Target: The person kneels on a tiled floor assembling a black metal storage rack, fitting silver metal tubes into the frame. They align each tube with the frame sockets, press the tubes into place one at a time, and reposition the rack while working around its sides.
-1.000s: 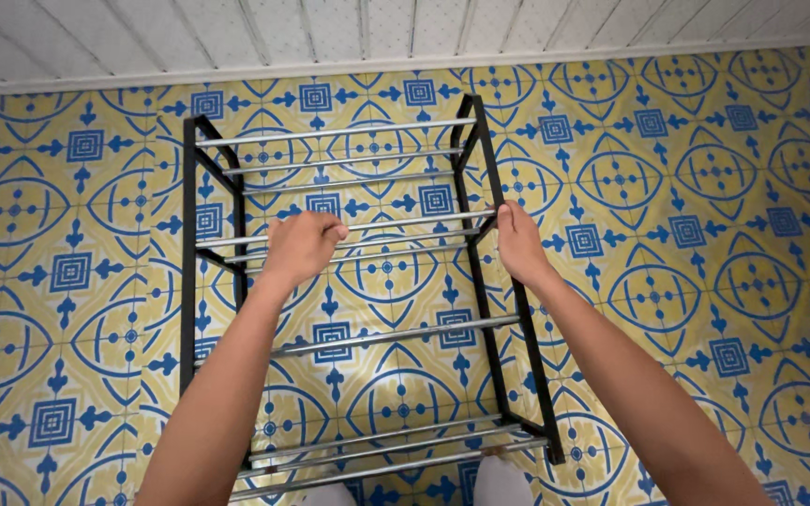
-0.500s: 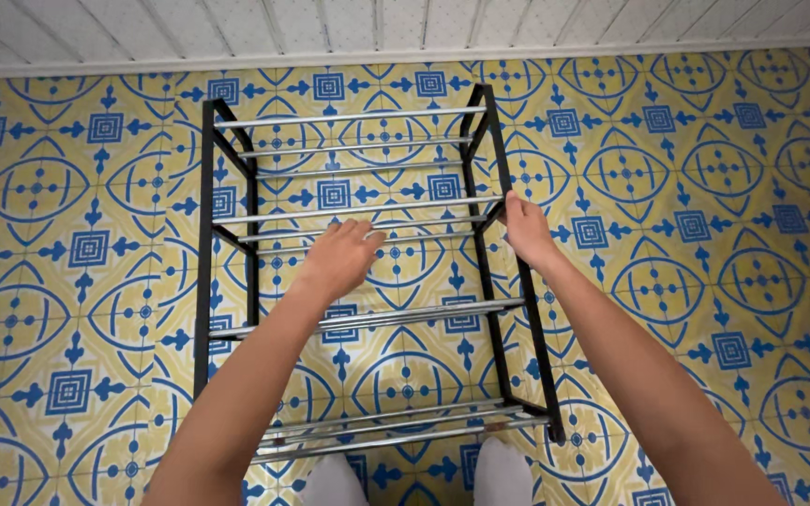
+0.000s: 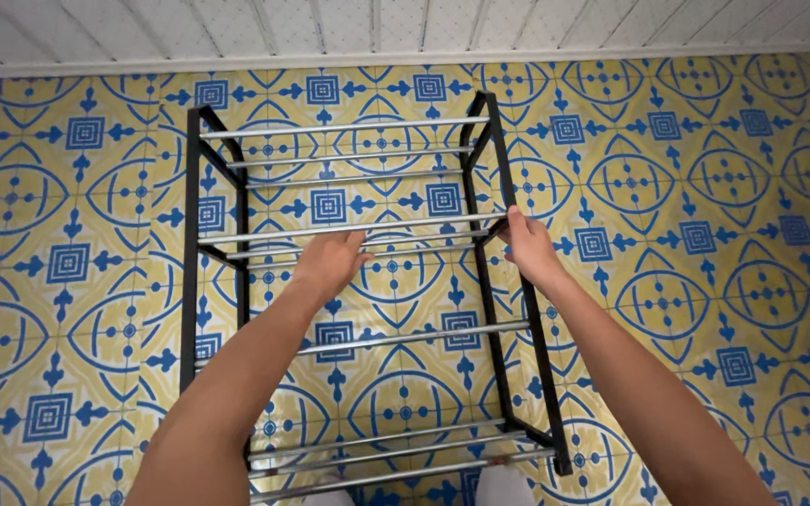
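Fingers (image 3: 353,245) over yellow-blue tiled floor (image 3: 705,187).

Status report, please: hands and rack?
Left hand on a middle rail. Right hand grips rack side post. Nothing in the way.

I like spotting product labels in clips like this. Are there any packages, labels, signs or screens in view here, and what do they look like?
None in view.
Rack: black side frames with silver rods, lying on the floor, no label showing.
Floor: yellow tiles with blue patterns.
Left hand: resting on a middle rod.
Right hand: on the right side frame.
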